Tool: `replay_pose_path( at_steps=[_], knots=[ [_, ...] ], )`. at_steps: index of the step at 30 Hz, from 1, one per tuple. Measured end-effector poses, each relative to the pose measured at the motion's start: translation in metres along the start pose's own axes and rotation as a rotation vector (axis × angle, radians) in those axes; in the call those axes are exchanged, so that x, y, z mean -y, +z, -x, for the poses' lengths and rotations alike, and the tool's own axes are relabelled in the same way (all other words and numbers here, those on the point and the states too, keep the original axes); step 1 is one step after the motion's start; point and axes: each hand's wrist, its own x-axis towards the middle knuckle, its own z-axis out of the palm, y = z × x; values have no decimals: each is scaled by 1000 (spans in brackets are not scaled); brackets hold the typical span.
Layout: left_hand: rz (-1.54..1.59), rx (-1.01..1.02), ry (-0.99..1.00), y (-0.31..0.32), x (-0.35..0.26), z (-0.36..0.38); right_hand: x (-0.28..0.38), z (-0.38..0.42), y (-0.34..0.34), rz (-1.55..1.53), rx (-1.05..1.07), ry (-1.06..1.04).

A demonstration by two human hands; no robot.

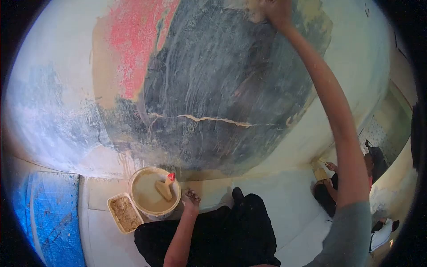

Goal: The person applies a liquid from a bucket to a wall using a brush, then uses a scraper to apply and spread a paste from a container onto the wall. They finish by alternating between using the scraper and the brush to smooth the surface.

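Note:
My right hand [278, 13] is raised to the top of a wall, over a large dark grey patch [213, 75]. Its fingers are closed, and what they press against the surface is blurred and partly cut off. My left hand [191, 199] is low, just right of a round bucket [132, 189], with pale-smeared fingers curled in; anything inside them is hidden. The bucket holds cloudy tan liquid, and a wide brush or scraper [165, 188] with a red-tipped handle rests in it. Beside the bucket stands a small rectangular tub [113, 218] of brownish paste.
A pale crack [213, 119] crosses the dark patch; a red area [135, 40] lies to its left. Blue plastic sheeting [55, 222] covers the lower left. At right, another person [331, 184] sits low by the wall, and someone else [382, 233] is below.

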Motion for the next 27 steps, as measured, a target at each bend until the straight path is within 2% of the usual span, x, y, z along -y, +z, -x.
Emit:
replay_pose_path(
  at_steps=[1, 2, 3, 5, 7, 9, 11, 12, 13, 15, 16, 18, 19, 21, 22, 24, 25, 27],
  knots=[
    [-12, -22, -15, 5, -2, 8, 0, -9, -1, 64, -89, 249],
    [-25, -44, -25, 8, -5, 15, 5, -8, -1, 3, -161, 329],
    [-29, -50, -18, 5, -7, 18, 12, 3, -1, 1, -166, 337],
    [22, -57, -19, 7, -9, 13, 14, 18, 5, 5, -10, -85],
    [29, -102, -40, 16, -11, 10, 1, 6, 3, 15, -29, -45],
    [-19, 13, -46, 14, -8, 13, -16, 0, -7, 38, -28, 77],
    [-26, 20, -40, 5, -7, 11, -26, -1, -11, 59, -43, 208],
    [-4, -25, -62, 5, -10, 10, -8, 18, -5, -93, -24, 47],
    [22, -66, -81, 8, -10, 8, -3, 21, 2, -92, -29, 37],
    [26, -39, -36, 11, -6, 7, -1, 28, 3, -31, -77, -425],
    [23, -28, 12, 8, -6, 9, -10, 26, -2, -27, -78, -415],
    [-31, -23, 20, 4, -6, 16, -26, 9, -9, 70, -107, 296],
    [-78, 1, 26, 5, -10, 18, -19, 16, -6, 64, -113, 302],
    [-57, -35, 1, 7, -13, 13, -6, 27, -1, 49, -12, -70],
    [-43, -73, -38, 9, -12, 8, -17, 19, -3, 53, -16, -80],
    [-50, -32, -14, 9, -6, 4, -39, 2, -13, -58, 1, 38],
    [-59, -3, 12, 6, -2, 7, -37, -2, -18, -55, 12, 44],
    [-37, -10, -10, 1, -2, 12, -23, -8, -15, 1, -43, 205]
  ],
)
